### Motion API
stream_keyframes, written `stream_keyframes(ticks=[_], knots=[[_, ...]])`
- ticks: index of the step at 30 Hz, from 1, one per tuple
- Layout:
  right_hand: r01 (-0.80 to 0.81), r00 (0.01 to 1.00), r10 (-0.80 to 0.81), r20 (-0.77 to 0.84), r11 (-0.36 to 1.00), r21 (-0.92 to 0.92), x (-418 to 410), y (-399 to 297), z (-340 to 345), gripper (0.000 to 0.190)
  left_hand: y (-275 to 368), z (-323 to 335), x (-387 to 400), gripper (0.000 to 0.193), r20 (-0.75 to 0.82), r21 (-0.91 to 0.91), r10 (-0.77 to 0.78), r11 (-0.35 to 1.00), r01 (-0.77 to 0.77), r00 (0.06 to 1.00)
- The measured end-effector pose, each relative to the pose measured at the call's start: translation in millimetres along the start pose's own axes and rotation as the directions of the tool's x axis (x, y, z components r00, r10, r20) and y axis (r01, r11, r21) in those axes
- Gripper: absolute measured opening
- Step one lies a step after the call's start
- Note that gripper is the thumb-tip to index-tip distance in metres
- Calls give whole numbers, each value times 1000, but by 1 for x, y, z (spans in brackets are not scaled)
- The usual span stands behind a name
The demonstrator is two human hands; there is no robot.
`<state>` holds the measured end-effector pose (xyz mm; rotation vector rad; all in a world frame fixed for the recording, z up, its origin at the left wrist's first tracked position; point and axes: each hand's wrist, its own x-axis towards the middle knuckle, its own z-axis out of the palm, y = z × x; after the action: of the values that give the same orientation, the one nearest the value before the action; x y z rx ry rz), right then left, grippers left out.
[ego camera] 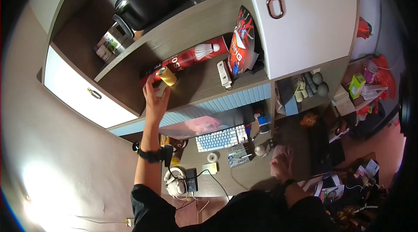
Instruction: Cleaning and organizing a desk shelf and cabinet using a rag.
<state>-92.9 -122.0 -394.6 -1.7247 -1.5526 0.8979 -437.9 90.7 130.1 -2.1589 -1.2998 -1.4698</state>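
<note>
My left hand (156,96) is raised to the middle shelf of the cabinet, fingers apart beside a small yellow cylinder (168,76). Thumb and fingertips come close to it, but contact is unclear. Behind the cylinder lies a red shuttlecock tube (186,57) with a shuttlecock pictured on it. A white power strip (224,74) and a red and black printed bag (241,44) stand farther right on this shelf. Lower down, my right hand (280,165) rests over a pinkish flat thing (284,150) at the desk's right side; its finger pose is blurred.
Above is a black pot (147,5) on the upper shelf. A white cabinet door (307,19) flanks the shelves. On the desk (225,183) are a blue and white keyboard (222,138), a tape roll (212,157) and white headphones (175,181). A black cable (217,179) trails across.
</note>
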Motion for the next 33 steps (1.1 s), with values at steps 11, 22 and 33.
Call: stream_keyframes(ticks=[11, 22, 33], knots=[[-146, 938, 134, -321, 989, -13, -14, 24, 32, 17, 40, -31, -8, 24, 294, 7, -161, 986, 167, 942], [-187, 681, -324, 657, 791, 583, 5, -150, -14, 48, 59, 26, -317, 36, 958, -33, -157, 769, 638, 239], [5, 995, -16, 95, 994, 108, -9, -65, 31, 59, 54, 51, -387, 55, 913, 124, -377, 621, 774, 156]])
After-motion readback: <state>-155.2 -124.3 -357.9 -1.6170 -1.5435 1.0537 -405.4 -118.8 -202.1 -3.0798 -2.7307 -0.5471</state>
